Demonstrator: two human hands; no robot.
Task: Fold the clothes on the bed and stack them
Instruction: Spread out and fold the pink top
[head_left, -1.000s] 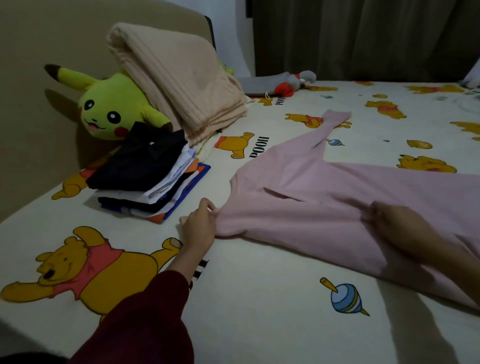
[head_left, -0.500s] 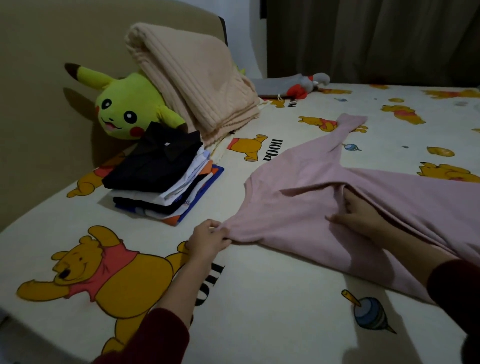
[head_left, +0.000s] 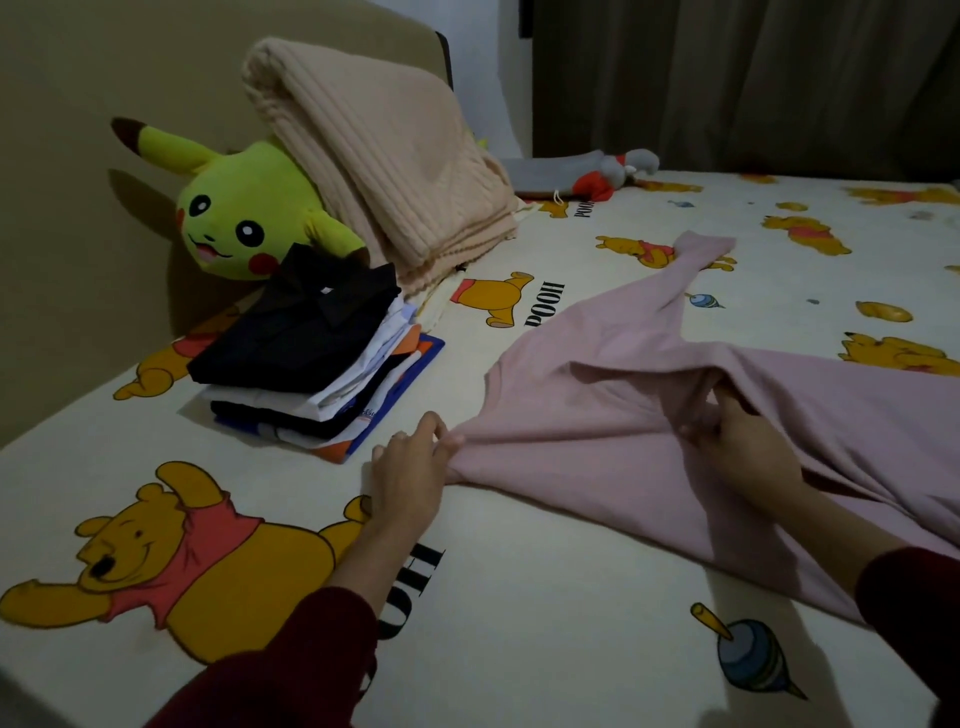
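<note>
Cream cotton printed with yellow cartoon bears covers the bed (head_left: 519, 597), which fills nearly the whole view and serves as the reference for everything else. Behind its far edge hangs a dark curtain (head_left: 753, 78), and along its left side runs a beige padded headboard (head_left: 78, 208).

Spread across the right half of the bed lies the pink garment (head_left: 597, 415), its one visible sleeve stretched toward the far edge and its body running off the right side of the view. At the bed's far left, leaning against the headboard, sits a folded peach ribbed blanket (head_left: 379, 156), partly draped over a yellow-green plush toy (head_left: 234, 218). Just in front of that toy, nearer the middle of the bed, stands the stack of folded clothes (head_left: 317, 364), with a black shirt on top and white, dark and blue-orange pieces beneath. A small grey and red soft toy (head_left: 613, 174) rests at the bed's far edge.

Both arms wear dark red sleeves. The left hand (head_left: 410, 478) pinches the garment's near left corner between thumb and curled fingers, low over the bed. The right hand (head_left: 743, 447) has its fingers curled around a gathered ridge of pink fabric in the garment's middle, lifting it slightly.
</note>
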